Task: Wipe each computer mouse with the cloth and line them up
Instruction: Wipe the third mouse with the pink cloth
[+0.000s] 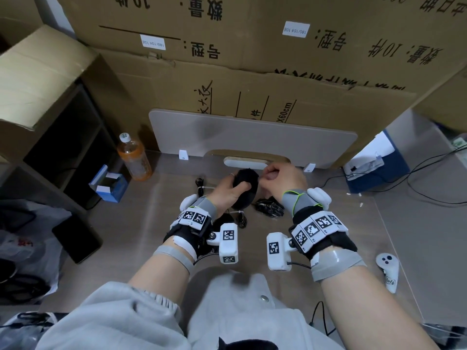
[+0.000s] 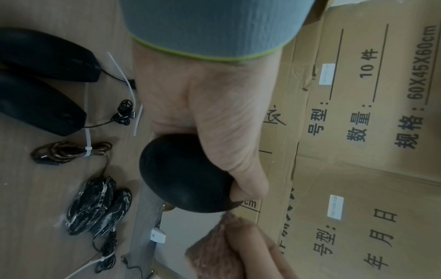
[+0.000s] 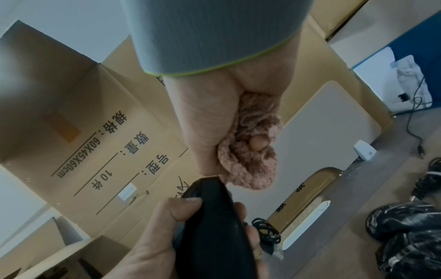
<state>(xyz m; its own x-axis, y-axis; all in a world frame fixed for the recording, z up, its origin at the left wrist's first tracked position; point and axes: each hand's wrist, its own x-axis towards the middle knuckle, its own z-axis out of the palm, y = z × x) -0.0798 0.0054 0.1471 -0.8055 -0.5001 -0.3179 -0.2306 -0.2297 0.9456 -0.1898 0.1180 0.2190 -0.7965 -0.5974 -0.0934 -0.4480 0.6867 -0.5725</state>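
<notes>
Here, nearest the body, the left hand (image 1: 225,192) grips a black mouse (image 1: 246,189) above the table (image 1: 141,223), thumb on one flank and fingers on the other, while the right hand (image 1: 283,179) closes round a bunched pink cloth (image 3: 250,151) that meets the mouse's far end. The wipe goes best with the grip firm on the flanks and the cloth drawn across the top shell, the mouse then turned so that no face is missed. Farther off, two black mice (image 2: 40,83) lie side by side on the table, apparently already lined up, near two wrapped mice (image 2: 100,211).
</notes>
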